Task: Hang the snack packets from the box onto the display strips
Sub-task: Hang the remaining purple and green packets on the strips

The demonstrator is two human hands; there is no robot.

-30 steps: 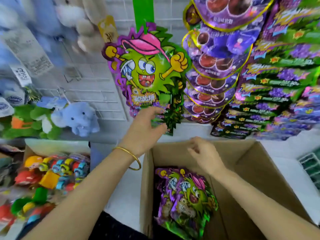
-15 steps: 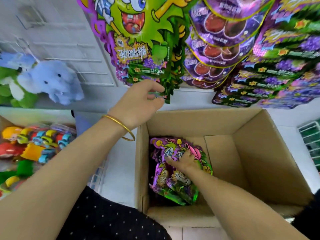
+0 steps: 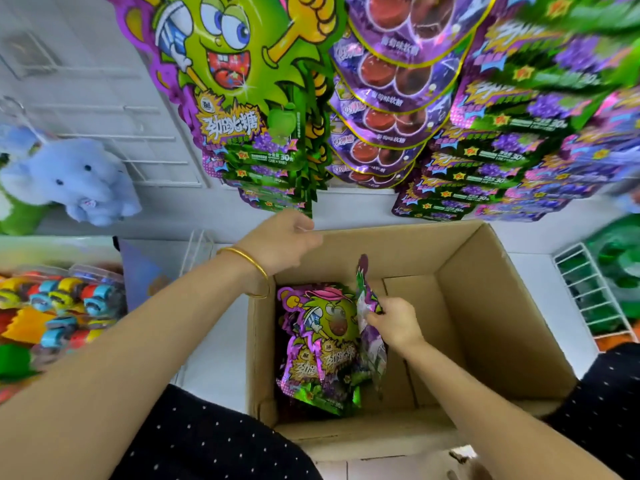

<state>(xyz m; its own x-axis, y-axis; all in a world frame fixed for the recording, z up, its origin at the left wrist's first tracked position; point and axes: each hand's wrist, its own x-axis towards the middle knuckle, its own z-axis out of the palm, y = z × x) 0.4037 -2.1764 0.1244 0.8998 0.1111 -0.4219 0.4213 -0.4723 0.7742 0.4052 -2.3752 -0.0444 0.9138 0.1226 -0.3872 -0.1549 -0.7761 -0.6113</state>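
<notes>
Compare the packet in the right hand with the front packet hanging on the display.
The held packet is pinched by the right hand inside the box; the hanging packet hangs on the display above it. The held packet is turned nearly edge-on; the hanging packet faces the camera flat, its cartoon face showing. Both have jagged purple and green edges.

This is a shop display: identical snack packets (image 3: 249, 98) hang in overlapping columns at the far side, with purple sweet packs (image 3: 391, 109) and further rows (image 3: 502, 140) to their right. At far left a plush elephant (image 3: 76, 181) hangs on a white wire grid (image 3: 145, 136), packaged toys (image 3: 62, 306) lie below, and a cardboard box (image 3: 502, 306) holds loose packets (image 3: 322, 341) of the same kind.
</notes>
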